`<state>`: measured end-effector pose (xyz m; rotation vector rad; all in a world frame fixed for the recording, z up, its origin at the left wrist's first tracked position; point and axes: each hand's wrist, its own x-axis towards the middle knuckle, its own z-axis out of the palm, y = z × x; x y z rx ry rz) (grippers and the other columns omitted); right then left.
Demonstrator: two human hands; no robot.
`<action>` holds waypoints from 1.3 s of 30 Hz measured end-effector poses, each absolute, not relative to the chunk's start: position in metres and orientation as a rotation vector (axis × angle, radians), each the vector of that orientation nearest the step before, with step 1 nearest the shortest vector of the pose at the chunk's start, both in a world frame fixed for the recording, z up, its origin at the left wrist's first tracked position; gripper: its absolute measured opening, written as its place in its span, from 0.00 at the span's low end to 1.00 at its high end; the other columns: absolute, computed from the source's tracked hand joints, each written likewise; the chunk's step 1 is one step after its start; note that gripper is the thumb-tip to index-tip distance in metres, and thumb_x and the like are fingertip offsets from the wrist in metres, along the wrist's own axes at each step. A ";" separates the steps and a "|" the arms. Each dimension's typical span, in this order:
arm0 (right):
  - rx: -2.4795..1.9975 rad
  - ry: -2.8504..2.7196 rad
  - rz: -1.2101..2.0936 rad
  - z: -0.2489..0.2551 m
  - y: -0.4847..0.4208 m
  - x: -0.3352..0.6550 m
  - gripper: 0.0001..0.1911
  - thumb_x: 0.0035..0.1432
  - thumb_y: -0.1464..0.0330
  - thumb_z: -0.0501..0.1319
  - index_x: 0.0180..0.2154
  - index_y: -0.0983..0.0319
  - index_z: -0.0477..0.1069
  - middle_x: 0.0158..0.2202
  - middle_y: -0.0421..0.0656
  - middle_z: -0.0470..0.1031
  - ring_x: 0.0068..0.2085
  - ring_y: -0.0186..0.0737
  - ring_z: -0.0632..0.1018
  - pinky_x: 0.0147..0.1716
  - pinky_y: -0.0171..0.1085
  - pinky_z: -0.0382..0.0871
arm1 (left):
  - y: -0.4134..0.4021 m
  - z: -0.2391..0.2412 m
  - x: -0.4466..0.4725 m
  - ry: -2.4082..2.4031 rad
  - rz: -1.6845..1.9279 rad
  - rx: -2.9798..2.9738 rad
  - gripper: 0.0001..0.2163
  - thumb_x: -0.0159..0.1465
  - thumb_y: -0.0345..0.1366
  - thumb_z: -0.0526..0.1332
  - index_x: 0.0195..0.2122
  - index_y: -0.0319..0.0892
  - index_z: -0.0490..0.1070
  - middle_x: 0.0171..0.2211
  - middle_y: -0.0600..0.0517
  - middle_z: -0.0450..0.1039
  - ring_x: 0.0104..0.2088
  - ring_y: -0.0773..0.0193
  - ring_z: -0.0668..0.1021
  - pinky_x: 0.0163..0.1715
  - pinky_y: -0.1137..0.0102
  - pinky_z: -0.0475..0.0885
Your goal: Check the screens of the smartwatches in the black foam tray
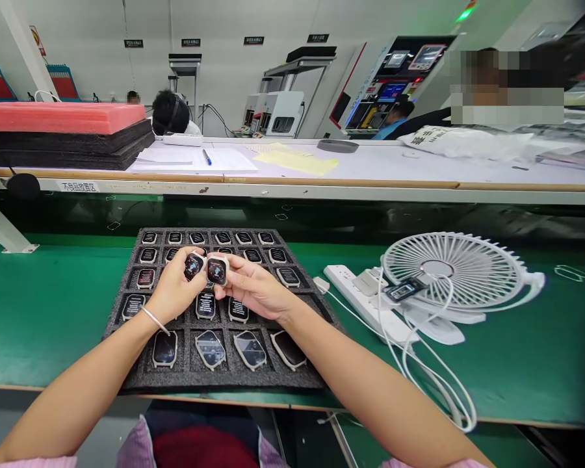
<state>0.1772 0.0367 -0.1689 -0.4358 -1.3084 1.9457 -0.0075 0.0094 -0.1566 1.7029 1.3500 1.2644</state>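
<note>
While L hand (175,289) grips L watch (194,266), R hand (256,286) grips R watch (218,271)

Held btwn the hands above the foam tray (214,382), the 2 watches sit side by side, dark faces twd camera w/ lit marks too small to read. L hand is closed narrow, thumb & fingers on the case; R hand has thumb & fingertips on the edge of its own, other fingers partly hidden. Can't tell if the cases touch. Metal bangle (155,320) on L wrist.

Tray runs under both hands, w/ rows of tray watches (165,350) in its slots; some far ones partly hidden by the hands. Just below the hands, 2 of these show lines of text. Nearest row has 4, closer to the body than either hand.

Well right of R hand: white power strip (340,278) w/ plugs, fan (436,268) beyond it, small dark device (404,290) at the fan's near edge, white cables (468,406) looping nearer. All on green bench top (53,312).

Up past the hands, shelf (385,170) w/ pink foam (63,117) on black sheets fwd-left of L hand, blue pen (207,156) abt straight ahead, yellow paper (297,161) fwd-right of R hand.
</note>
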 end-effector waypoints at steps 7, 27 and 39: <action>-0.425 -1.287 1.950 -0.167 0.036 0.178 0.26 0.54 0.62 0.72 0.54 0.59 0.72 0.36 0.40 0.76 0.33 0.35 0.78 0.40 0.38 0.73 | 0.011 -0.157 -0.008 1.320 1.289 1.703 0.17 0.58 0.39 0.61 0.49 0.42 0.67 0.44 0.49 0.75 0.44 0.59 0.76 0.46 0.66 0.70; -0.414 -1.312 1.929 -0.167 0.036 0.179 0.25 0.55 0.62 0.72 0.53 0.59 0.73 0.37 0.40 0.76 0.33 0.35 0.78 0.40 0.39 0.74 | 0.008 -0.157 -0.007 1.298 1.267 1.728 0.17 0.57 0.37 0.59 0.49 0.43 0.66 0.47 0.48 0.75 0.46 0.59 0.76 0.48 0.65 0.70; -0.420 -1.328 1.929 -0.168 0.037 0.180 0.24 0.56 0.63 0.71 0.53 0.58 0.72 0.38 0.40 0.76 0.34 0.35 0.79 0.39 0.38 0.73 | 0.007 -0.155 -0.007 1.280 1.248 1.718 0.18 0.57 0.37 0.60 0.49 0.42 0.66 0.47 0.47 0.74 0.45 0.60 0.76 0.46 0.66 0.70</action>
